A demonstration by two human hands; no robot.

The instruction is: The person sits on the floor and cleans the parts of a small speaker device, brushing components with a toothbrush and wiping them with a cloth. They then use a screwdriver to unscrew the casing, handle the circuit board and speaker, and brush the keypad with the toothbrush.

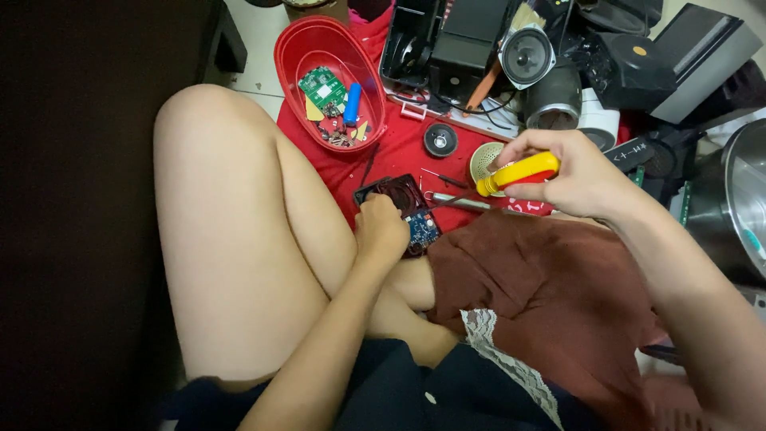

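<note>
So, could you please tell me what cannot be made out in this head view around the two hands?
- Screwdriver tip: too thin and dark to place on the black housing.
- Blue circuit board: partly hidden by the left hand.
- Small parts in the red tub: too small to identify.
- Metal pot: cut off by the right edge.
- Right hand: fingertips hidden behind the yellow handle.

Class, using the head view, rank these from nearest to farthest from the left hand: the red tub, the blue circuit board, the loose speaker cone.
From the left hand:
1. Blue circuit board, touching, just right.
2. Red tub, up and left.
3. Speaker cone, far upper right.
</note>
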